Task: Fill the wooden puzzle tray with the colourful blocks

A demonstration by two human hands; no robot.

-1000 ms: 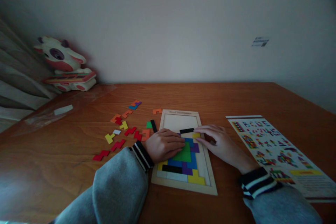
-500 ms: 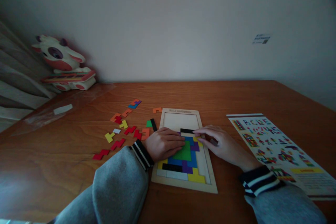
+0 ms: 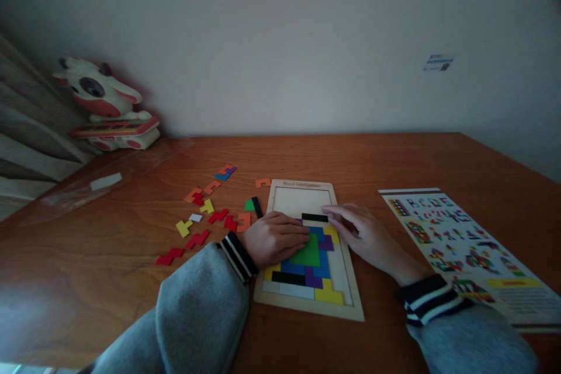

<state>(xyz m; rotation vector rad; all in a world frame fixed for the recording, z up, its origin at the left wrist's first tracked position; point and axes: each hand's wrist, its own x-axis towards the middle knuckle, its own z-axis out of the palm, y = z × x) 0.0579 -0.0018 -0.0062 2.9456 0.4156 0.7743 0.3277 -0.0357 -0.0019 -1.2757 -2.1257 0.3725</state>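
A wooden puzzle board [image 3: 353,298] lies in front of me, its lower part filled with coloured block pieces. My left hand [image 3: 277,239] rests flat over the board's left side, fingers stretched out across the pieces. Beneath its fingertips shows a green piece [image 3: 309,254]. At the upper right of the board, my right hand [image 3: 357,234] hovers with thumb and forefinger apart. Its fingertips are by the right end of a black bar piece [image 3: 314,218] and near a yellow piece [image 3: 333,235]. A purple piece [image 3: 314,277] and another yellow piece [image 3: 328,293] sit lower in the frame.
Loose pieces lie left of the board, among them a red piece [image 3: 198,239], a yellow piece [image 3: 184,228] and an orange piece [image 3: 263,183]. A printed pattern sheet [image 3: 460,234] lies to the right. A toy cow with a keyboard [image 3: 109,108] stands at the back left by the wall.
My right forefinger has lifted slightly up from the black bar piece, which now shows its right end. My left hand stays in place.
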